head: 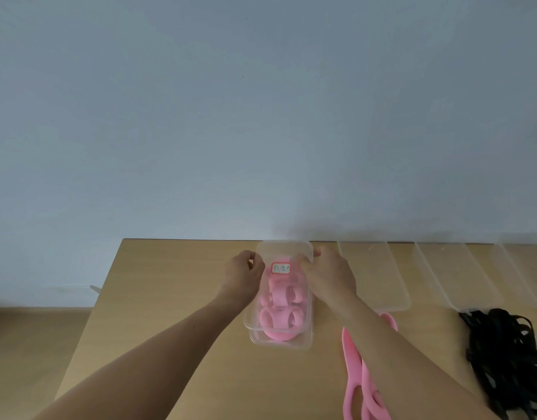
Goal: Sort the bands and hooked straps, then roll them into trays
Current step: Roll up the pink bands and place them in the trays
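The filled tray point(309, 339), clear plastic, sits on the table point(170, 298) with its far end close to the wall point(261, 116). Rolled pink bands point(279, 316) are packed inside, several coils side by side. Two clear rims show at its near end, one just above the other; whether the upper one is a lid or a second tray, I cannot tell. A white label point(280, 268) with a red border sits at the tray's far end, its writing too blurred to read.

Both hands are on the far end of this tray, one on each long side. The left hand point(241, 274) is at the tray's far left corner, fingers curled in and gripping the edge there. The right hand point(329, 275) is at the far right corner, fingers bent over the rim and holding it, with the forearm running back along the tray's right side.

Just right of the tray, toward its near end, loose pink bands point(356, 377) lie flat and unrolled, partly under the right forearm. Farther right of the tray, along the wall, stand empty clear trays point(379, 277), side by side. Well to the right of the filled tray, a tangled heap of black straps point(503, 359) lies on the table.
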`<state>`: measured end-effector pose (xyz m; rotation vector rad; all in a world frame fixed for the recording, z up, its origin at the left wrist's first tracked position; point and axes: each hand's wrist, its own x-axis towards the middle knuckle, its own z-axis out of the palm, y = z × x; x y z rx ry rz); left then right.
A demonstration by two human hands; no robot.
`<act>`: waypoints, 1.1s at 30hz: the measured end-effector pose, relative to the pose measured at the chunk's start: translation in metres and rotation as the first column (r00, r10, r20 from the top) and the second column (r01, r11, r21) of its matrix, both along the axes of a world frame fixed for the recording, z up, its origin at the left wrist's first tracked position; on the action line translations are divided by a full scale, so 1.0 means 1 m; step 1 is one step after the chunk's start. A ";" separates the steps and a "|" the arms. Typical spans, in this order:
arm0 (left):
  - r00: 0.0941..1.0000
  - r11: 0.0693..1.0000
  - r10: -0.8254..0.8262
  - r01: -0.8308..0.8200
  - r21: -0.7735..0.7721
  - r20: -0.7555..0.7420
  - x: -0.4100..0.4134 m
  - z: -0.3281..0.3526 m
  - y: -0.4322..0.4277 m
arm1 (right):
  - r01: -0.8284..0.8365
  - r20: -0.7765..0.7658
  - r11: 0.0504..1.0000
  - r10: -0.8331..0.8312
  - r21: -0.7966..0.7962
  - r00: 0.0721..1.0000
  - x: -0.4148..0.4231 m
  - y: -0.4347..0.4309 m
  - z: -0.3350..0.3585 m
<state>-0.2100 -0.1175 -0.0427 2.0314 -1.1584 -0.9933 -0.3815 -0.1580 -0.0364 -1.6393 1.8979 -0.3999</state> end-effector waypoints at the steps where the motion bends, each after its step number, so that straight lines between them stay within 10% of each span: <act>1: 1.000 1.000 0.002 -0.002 -0.008 0.012 -0.001 0.000 -0.001 | 0.002 0.006 1.000 -0.002 -0.014 1.000 0.000 -0.003 0.001; 30: 1.000 0.999 0.023 -0.023 0.038 -0.018 -0.010 -0.025 0.013 | -0.067 -0.078 0.980 0.083 0.186 0.993 -0.017 0.012 -0.021; 33: 0.979 0.997 -0.081 0.080 0.010 0.187 -0.015 -0.027 0.017 | -0.089 -0.084 0.977 0.106 0.192 0.991 -0.017 0.009 -0.018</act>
